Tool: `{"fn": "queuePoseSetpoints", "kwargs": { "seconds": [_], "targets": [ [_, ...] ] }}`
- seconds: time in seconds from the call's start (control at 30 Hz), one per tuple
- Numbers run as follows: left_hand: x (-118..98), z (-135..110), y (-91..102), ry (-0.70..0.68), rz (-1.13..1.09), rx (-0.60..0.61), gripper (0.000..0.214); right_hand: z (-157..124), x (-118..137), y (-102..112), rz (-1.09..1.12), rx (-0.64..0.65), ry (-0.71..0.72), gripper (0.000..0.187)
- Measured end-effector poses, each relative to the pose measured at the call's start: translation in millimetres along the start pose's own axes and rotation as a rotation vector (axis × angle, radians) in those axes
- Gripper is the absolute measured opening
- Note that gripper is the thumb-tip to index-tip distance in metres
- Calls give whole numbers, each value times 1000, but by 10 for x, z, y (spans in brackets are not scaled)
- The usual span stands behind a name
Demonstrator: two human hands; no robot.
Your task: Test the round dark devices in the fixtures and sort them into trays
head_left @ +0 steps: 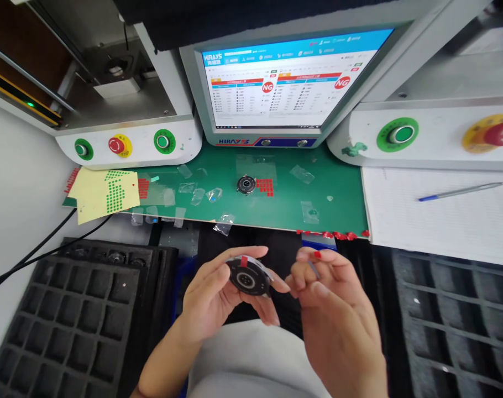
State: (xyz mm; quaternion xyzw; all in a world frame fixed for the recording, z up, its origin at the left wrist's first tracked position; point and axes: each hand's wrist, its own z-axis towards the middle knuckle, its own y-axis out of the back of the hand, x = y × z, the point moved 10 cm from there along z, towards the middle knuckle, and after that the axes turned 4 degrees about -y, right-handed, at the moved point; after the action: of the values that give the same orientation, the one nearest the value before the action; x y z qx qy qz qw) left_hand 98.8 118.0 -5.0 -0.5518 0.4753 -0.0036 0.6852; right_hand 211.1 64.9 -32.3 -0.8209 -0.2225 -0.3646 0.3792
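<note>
My left hand [214, 298] is closed around a small round black part [248, 276] with a red sticker on its upper rim. It holds the part up in front of me, below the green mat's front edge. My right hand [330, 298] is just to the right of the part, fingers curled in a pinch on a thin clear strip of film [313, 269], with a red sticker [317, 255] stuck to a fingertip. A second round part [246, 184] lies on the green mat [338, 204] next to a block of red stickers [265, 187].
A monitor [288, 83] showing two red NG marks stands behind the mat. White housings with green buttons [164, 141] and red emergency stops [118, 145] flank it. A yellow sticker sheet [104, 190] lies left, a pen [459, 192] on paper right, black compartment trays [69, 326] on both sides below.
</note>
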Motion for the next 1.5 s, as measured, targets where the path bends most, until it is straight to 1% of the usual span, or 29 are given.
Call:
{"fn": "queuePoseSetpoints", "kwargs": {
  "seconds": [0.07, 0.1, 0.2, 0.27, 0.3, 0.43, 0.53, 0.67, 0.77, 0.83, 1.03, 1.1, 1.2, 1.3, 1.4, 1.5],
  "targets": [
    [14, 8, 84, -11, 27, -79, 31, -17, 44, 49, -35, -8, 66, 25],
    [24, 5, 125, -23, 56, -114, 29, -34, 48, 37, -54, 17, 97, 23],
    [72, -16, 179, -54, 150, -171, 26, -111, 3, -88, -112, 147, 160, 20],
    [78, -32, 155, -87, 216, -178, 26, -157, -69, -192, -124, 233, 144, 21],
    [73, -40, 125, -104, 245, -172, 25, -170, -90, -217, -113, 240, 133, 21],
    [68, -87, 9, -115, 394, -146, 25, -188, -83, -252, -37, 179, 97, 15],
    [39, -140, -62, -121, 588, -103, 23, -195, -79, -336, 3, 214, 38, 13],
    [-16, -178, -192, -156, 879, 27, 19, -195, -73, -410, 55, 281, -25, 13],
    [-58, -171, -309, -219, 1007, 131, 21, -200, -60, -424, 83, 300, -34, 14],
    [-82, -173, -364, -264, 1062, 161, 21, -218, -65, -421, 89, 300, -40, 14],
    [-10, -224, -371, -238, 1196, 140, 27, -309, -80, -336, 77, 270, -17, 14],
    [-2, -234, -367, -260, 1206, 130, 28, -315, -100, -292, 75, 252, -28, 15],
    [-1, -228, -367, -298, 1233, 118, 25, -310, -115, -241, 55, 237, -38, 15],
    [-10, -208, -427, -320, 1269, 145, 20, -309, -107, -218, 51, 227, -33, 15],
    [-10, -178, -476, -294, 1337, 169, 22, -300, -81, -206, 58, 188, -8, 15],
    [-22, -164, -505, -311, 1372, 183, 23, -280, -48, -173, 57, 120, 17, 11]
  ]
}}
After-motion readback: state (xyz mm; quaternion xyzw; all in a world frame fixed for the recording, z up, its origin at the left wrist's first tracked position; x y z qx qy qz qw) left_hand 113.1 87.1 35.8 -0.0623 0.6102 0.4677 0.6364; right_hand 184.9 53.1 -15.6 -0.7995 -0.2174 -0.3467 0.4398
